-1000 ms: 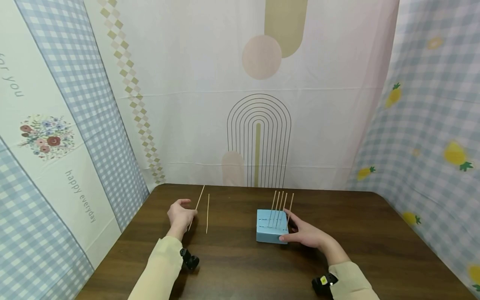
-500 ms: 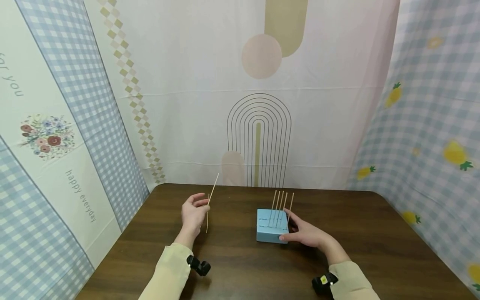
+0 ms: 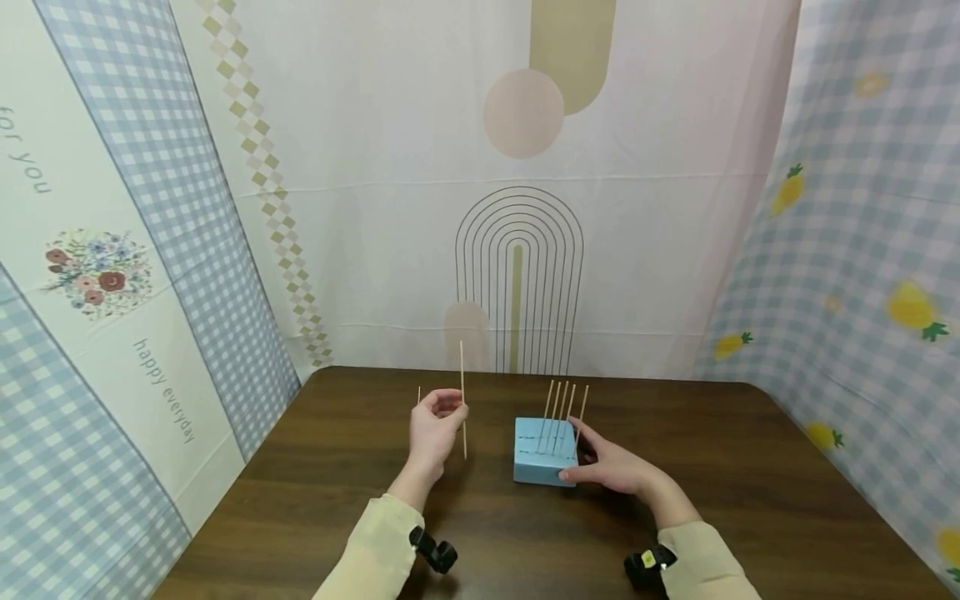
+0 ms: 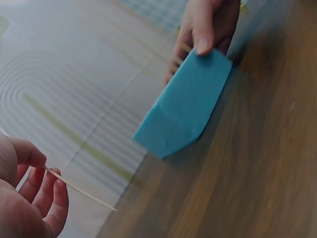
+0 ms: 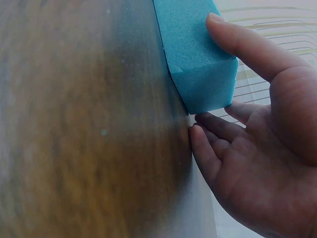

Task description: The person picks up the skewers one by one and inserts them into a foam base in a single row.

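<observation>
My left hand [image 3: 435, 429] pinches a thin wooden skewer [image 3: 462, 367] between thumb and fingers, holding it nearly upright above the table. The left wrist view also shows this skewer [image 4: 84, 192] passing through the fingertips. To the right, a light blue foam block [image 3: 536, 473] sits on the table with several skewers [image 3: 558, 408] standing in its top. My right hand [image 3: 615, 467] grips the block's right end, its thumb on the front face and its fingers reaching behind. In the right wrist view the thumb [image 5: 247, 47] lies against the blue face; some fingertips behind are hidden.
One more skewer [image 3: 419, 394] lies on the table behind my left hand, mostly hidden by it. The dark wooden table [image 3: 517, 542] ends at a patterned cloth backdrop [image 3: 375, 250], with checked cloth on both sides.
My left hand has picked the skewer up from the table and carried it right toward the block, turning it from slanted to nearly upright. The right hand and block stay put.
</observation>
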Action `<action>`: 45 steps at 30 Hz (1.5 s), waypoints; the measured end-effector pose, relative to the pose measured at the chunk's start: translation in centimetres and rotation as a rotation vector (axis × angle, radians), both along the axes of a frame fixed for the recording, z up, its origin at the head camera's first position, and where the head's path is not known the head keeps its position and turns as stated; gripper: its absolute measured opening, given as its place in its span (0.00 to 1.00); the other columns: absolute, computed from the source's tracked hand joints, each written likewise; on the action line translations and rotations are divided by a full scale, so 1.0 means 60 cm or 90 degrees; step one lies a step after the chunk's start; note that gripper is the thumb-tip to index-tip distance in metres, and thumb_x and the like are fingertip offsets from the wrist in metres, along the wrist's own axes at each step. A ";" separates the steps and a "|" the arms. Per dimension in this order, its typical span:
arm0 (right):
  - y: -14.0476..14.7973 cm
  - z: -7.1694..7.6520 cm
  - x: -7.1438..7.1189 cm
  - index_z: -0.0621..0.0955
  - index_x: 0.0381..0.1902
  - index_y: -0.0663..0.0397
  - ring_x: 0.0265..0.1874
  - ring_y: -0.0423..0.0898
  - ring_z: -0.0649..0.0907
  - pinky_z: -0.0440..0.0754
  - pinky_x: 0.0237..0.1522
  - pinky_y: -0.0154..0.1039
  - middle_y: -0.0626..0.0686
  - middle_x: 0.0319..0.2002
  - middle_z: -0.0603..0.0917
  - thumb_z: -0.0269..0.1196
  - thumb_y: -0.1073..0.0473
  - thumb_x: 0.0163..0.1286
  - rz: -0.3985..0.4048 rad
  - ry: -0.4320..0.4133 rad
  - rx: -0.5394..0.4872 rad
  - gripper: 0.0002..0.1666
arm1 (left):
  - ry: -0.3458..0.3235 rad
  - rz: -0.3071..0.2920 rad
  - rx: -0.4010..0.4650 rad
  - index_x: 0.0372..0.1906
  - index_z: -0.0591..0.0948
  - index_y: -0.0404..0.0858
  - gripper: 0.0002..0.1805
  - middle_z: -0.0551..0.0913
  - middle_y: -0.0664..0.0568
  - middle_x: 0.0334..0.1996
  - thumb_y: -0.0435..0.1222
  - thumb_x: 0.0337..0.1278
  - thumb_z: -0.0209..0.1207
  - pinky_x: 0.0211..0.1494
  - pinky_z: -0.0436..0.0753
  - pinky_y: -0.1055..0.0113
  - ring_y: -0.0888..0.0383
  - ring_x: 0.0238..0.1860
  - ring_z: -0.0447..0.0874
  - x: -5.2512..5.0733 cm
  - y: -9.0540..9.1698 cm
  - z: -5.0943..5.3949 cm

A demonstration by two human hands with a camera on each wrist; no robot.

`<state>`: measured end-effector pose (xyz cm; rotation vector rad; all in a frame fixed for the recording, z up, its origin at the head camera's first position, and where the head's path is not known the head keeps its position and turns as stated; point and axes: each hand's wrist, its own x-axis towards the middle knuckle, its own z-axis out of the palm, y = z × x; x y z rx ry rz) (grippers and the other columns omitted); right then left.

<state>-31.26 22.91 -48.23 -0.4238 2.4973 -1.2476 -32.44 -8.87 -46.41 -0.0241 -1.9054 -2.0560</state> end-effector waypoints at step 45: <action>-0.001 0.001 -0.001 0.47 0.89 0.50 0.79 0.72 0.61 0.61 0.74 0.72 0.72 0.83 0.52 0.74 0.39 0.67 -0.008 -0.010 0.007 0.67 | 0.147 -0.152 -0.129 0.50 0.87 0.36 0.10 0.89 0.44 0.42 0.27 0.67 0.70 0.46 0.86 0.69 0.50 0.42 0.89 0.028 0.112 0.029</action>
